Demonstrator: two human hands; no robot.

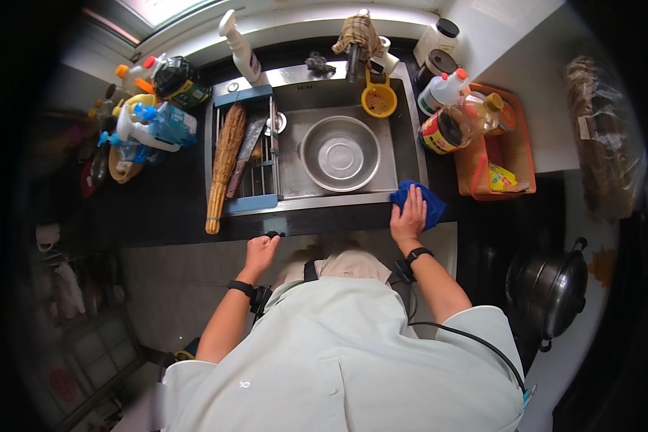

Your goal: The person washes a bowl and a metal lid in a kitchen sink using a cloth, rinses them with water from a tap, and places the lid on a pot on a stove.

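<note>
My right hand [409,217] lies over a blue cloth [433,203], its fingers spread on it at the front right corner of the steel sink [356,200]. At the counter's front edge my left hand [261,252] is curled; a small dark thing shows beside its fingers, and whether it is gripped cannot be told. A metal basin [339,154] rests in the sink. Across the sink's left part, a rack [255,203] bears a bundled straw brush [228,162] and a cleaver [251,141]. A yellow strainer [379,101] hangs near the cloth-wrapped faucet [358,40].
A white spray bottle [242,48] and a dark scourer [318,63] stand behind the sink. Cleaning bottles [175,125] crowd the left counter. Right of the sink are sauce bottles [444,129] and an orange basket [468,186]; a lidded pot [559,294] sits farther right.
</note>
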